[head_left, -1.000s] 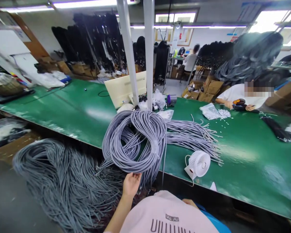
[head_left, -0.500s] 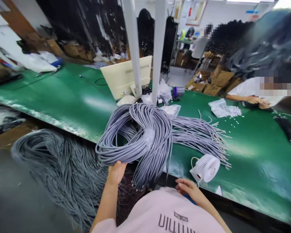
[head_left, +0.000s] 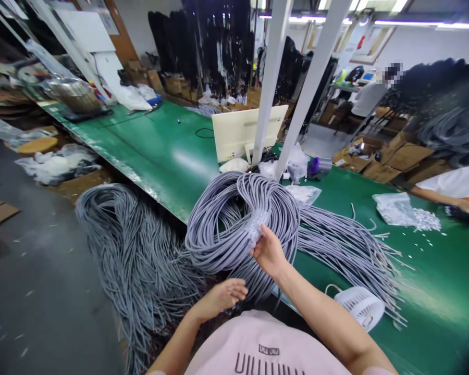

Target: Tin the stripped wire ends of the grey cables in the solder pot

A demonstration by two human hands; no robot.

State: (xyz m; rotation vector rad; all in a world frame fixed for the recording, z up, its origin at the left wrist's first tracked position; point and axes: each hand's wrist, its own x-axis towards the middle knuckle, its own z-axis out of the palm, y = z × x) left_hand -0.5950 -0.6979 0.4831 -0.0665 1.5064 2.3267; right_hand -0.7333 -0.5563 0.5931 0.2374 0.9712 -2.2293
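A thick coiled bundle of grey cables [head_left: 219, 250] lies at the near edge of the green table, bound at one place by a clear wrap [head_left: 257, 224]. On that wrap my right hand [head_left: 271, 254] rests with its fingers curled against it; the fingertips are partly hidden. My left hand [head_left: 224, 296] is just in front of the coil, apart from it, fingers stretched out and holding nothing. Straight cable ends [head_left: 344, 245] reach from the coil to the right across the table.
A white fan [head_left: 361, 307] stands at right. Behind the coil are a cream monitor [head_left: 246, 133], white posts [head_left: 271, 83] and plastic bags. More grey cables [head_left: 133, 260] hang off the green table [head_left: 164, 151] at left. Small white parts [head_left: 426, 220] lie near a co-worker's arm [head_left: 437, 197].
My left hand has let go of the coil's near edge and moved right. My right hand has risen from the table edge onto the clear wrap. The view has turned left.
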